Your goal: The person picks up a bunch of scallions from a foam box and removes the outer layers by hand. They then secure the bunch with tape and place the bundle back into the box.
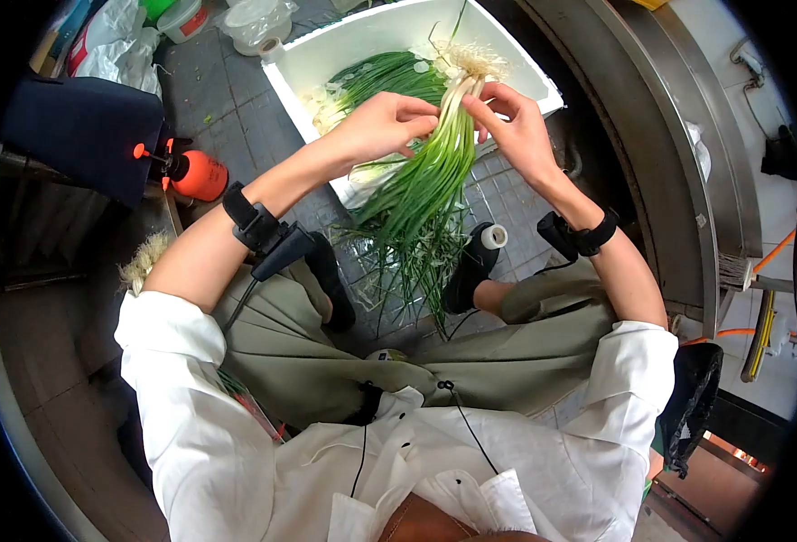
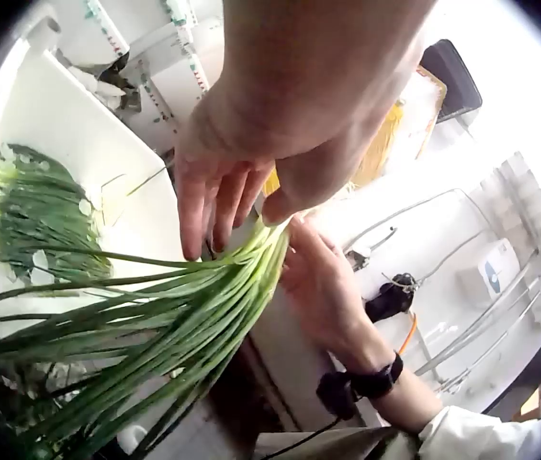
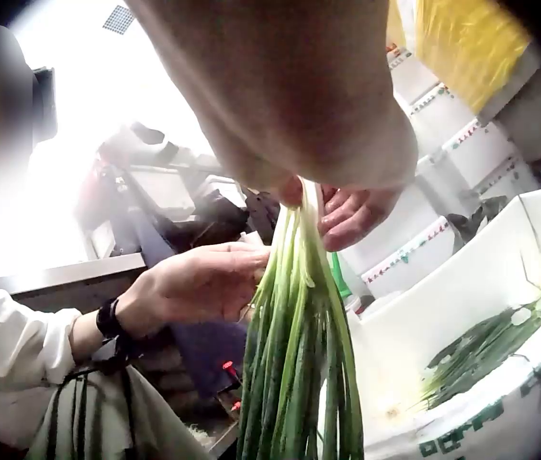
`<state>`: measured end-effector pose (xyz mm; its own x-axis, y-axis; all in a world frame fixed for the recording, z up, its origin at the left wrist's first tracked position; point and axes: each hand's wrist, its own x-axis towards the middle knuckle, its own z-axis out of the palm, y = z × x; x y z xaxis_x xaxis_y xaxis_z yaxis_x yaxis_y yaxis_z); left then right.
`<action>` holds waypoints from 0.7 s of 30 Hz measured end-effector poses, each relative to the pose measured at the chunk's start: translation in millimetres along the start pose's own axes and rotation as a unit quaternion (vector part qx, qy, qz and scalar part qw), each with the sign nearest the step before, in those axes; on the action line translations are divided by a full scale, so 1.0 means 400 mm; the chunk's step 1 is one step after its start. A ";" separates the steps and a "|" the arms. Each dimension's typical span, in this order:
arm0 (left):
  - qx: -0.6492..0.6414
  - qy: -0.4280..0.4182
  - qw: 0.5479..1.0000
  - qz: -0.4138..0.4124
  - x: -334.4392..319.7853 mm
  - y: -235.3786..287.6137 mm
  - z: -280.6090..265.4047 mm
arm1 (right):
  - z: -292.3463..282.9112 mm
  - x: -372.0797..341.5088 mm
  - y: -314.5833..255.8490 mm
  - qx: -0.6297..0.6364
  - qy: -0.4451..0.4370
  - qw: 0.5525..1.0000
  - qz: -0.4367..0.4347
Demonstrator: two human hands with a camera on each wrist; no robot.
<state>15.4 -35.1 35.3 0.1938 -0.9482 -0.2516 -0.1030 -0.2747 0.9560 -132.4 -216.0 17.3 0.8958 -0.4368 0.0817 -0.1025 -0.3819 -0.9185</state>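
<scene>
A bunch of green onions [image 1: 443,154] hangs between my hands in the head view, pale roots [image 1: 473,61] up and long green leaves trailing toward the floor. My right hand [image 1: 517,135] grips it just below the roots, thumb and fingers on either side of the white stems. My left hand [image 1: 376,131] is at the bunch's left side, its fingertips right at the stems. In the left wrist view the fingers [image 2: 194,216] of that hand extend loosely, with the thumb close to the stems. The right wrist view shows the stems [image 3: 299,249] passing down from my right hand.
Behind the hands stands a white foam box [image 1: 312,50] with more green onions [image 1: 394,77] inside. Loose leaves [image 1: 416,280] lie on the tiles between the shoes. A red spray bottle [image 1: 201,175] stands at left, a roll of tape [image 1: 494,237] near the right shoe, a steel counter [image 1: 660,135] at right.
</scene>
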 end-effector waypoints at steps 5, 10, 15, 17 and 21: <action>0.069 0.077 0.990 0.094 0.034 -0.053 0.008 | 0.004 -0.005 -0.002 0.096 -0.035 0.995 -0.006; -0.052 -0.064 0.994 0.072 0.024 -0.051 0.058 | 0.032 -0.007 -0.034 0.144 -0.037 0.989 -0.008; -0.077 0.009 0.997 0.010 0.023 -0.055 0.082 | 0.019 -0.021 -0.071 -0.224 0.102 0.955 -0.166; 0.013 0.044 0.997 0.057 0.039 -0.087 0.082 | 0.025 -0.017 -0.070 -0.231 0.111 0.942 -0.215; 0.152 0.091 0.978 0.112 0.031 -0.094 0.088 | 0.030 -0.015 -0.059 -0.164 0.125 0.965 -0.164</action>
<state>-12.6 -42.3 -9.1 0.3015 -0.9533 0.0168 -0.4418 -0.1241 0.8885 -130.2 -194.7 33.7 0.7754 -0.4163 0.4749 0.0005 -0.7516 -0.6596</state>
